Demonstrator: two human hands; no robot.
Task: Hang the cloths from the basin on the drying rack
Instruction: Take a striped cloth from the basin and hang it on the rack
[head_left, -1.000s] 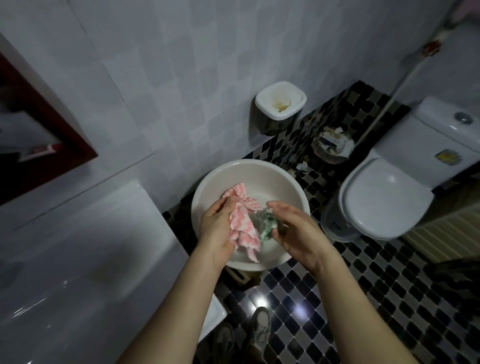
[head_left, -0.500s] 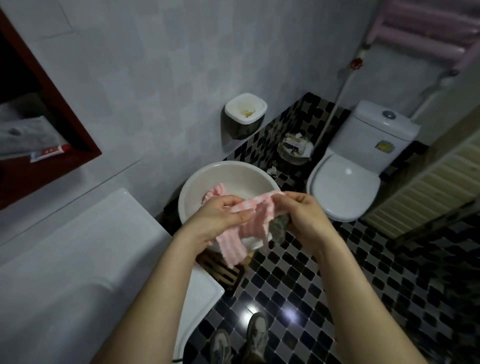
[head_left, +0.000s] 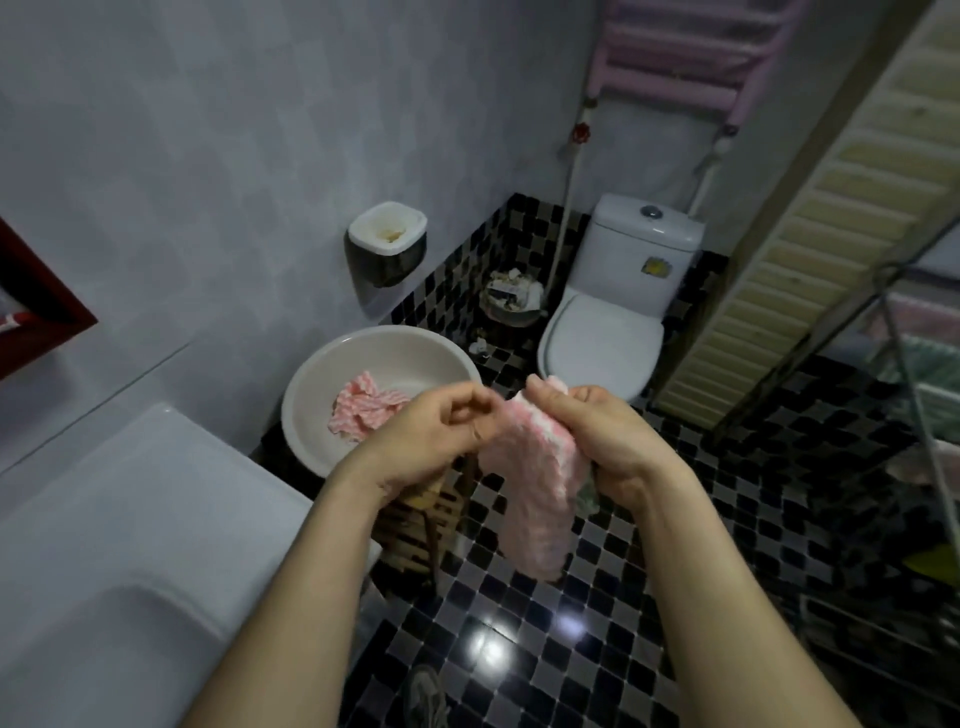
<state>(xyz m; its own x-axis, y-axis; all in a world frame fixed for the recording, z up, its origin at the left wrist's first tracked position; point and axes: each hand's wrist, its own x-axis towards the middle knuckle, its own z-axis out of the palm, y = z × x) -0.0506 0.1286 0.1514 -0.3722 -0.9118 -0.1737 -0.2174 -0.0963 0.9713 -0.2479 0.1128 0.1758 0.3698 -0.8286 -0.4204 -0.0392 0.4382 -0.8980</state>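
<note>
1. You are holding a fluffy pink cloth (head_left: 535, 499) up in both hands, just to the right of the basin (head_left: 311, 384) and nearer to you, so it is hanging over the floor (head_left: 675, 597).
2. Your left hand (head_left: 436, 436) is pinching the cloth's top edge with curled fingers. Your right hand (head_left: 597, 431) is gripping the same edge, thumb on top.
3. A pink-and-white striped cloth (head_left: 363, 408) is lying crumpled inside the basin.
4. The basin is sitting on a low wooden stool (head_left: 421, 519), which is showing below its near rim.
5. The floor around the basin is gleaming in black and grey checks, with glare spots on the side nearest you.
6. A pale tiled wall (head_left: 208, 156) is rising behind the basin, and a white-topped box (head_left: 387, 244) is hanging on it above the far rim.
7. Beyond the basin to the right, a full waste bin (head_left: 511, 296) is standing beside a toilet (head_left: 602, 338) with its lid down.
8. A white tub (head_left: 104, 545) is running along the basin's left.
9. Well to the basin's right, a metal drying rack (head_left: 915, 395) is standing, blurred at the edge of view.
</note>
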